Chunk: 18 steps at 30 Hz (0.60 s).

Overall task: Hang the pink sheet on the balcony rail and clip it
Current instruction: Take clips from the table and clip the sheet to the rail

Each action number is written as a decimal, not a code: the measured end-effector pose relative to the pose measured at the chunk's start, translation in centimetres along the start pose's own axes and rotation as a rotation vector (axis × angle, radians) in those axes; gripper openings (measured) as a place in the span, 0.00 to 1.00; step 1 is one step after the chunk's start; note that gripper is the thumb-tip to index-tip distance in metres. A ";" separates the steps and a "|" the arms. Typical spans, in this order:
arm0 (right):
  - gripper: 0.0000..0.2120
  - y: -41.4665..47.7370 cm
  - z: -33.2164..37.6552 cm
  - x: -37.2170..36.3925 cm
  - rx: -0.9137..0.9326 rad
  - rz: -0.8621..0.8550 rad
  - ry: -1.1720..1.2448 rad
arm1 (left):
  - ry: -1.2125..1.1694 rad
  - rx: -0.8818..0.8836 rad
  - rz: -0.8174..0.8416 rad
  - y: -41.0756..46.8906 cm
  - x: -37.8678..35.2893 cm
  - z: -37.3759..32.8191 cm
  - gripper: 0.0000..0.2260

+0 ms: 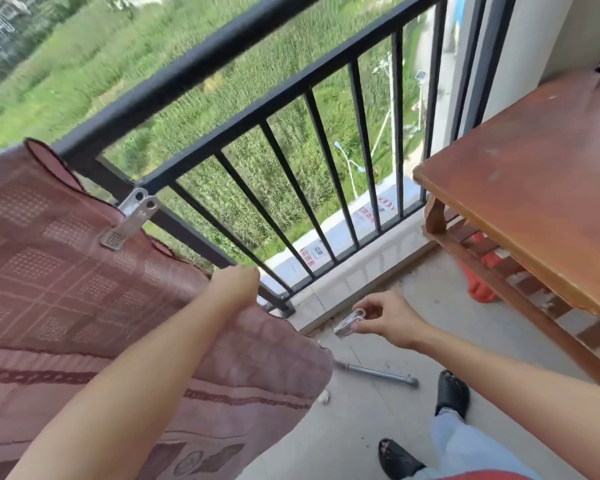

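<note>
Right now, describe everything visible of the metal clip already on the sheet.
The metal clip is silvery, with two holed handle ends pointing up toward the balcony rail. Its flat perforated pad bites the pink sheet near its scalloped edge. It sits tilted; whether it grips the rail too is unclear.

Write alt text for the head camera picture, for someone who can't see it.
A pink sheet hangs over a black balcony rail, with one metal clip on it. The person's left hand holds the sheet's edge while the right hand pinches a second clip. A wooden table stands at right.
</note>
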State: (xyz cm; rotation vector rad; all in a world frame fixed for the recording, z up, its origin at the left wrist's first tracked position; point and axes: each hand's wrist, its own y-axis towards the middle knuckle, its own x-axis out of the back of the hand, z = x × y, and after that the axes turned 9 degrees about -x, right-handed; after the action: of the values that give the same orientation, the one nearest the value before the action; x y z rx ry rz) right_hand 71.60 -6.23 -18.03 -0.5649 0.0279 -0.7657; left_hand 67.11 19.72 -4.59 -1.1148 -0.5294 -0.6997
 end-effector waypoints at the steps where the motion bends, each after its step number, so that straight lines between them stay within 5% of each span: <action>1: 0.11 0.2 0.0 0.1 -0.003 0.006 -0.007 | 0.017 0.029 0.091 0.3 -0.3 0.0 0.10; 5: 0.11 1.1 -0.3 0.4 -0.014 0.022 -0.024 | 0.028 0.137 0.286 1.5 -1.5 0.2 0.18; 10: 0.12 1.9 -1.1 0.5 -0.044 0.041 -0.014 | -0.057 0.118 0.147 2.4 -2.2 -0.9 0.12; 16: 0.13 2.7 -2.0 1.1 -0.057 0.007 -0.042 | 0.273 -0.353 -0.104 1.0 -5.0 -3.5 0.04; 18: 0.13 3.2 -2.3 1.2 -0.067 -0.015 -0.048 | 0.275 -0.416 -0.219 -0.1 -7.2 -2.9 0.14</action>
State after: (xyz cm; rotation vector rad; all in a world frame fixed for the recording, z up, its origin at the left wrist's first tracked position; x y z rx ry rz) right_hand 73.98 -6.27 -21.34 -0.6480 0.0050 -0.7675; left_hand 62.29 18.71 -10.53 -1.3295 -0.2767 -1.1732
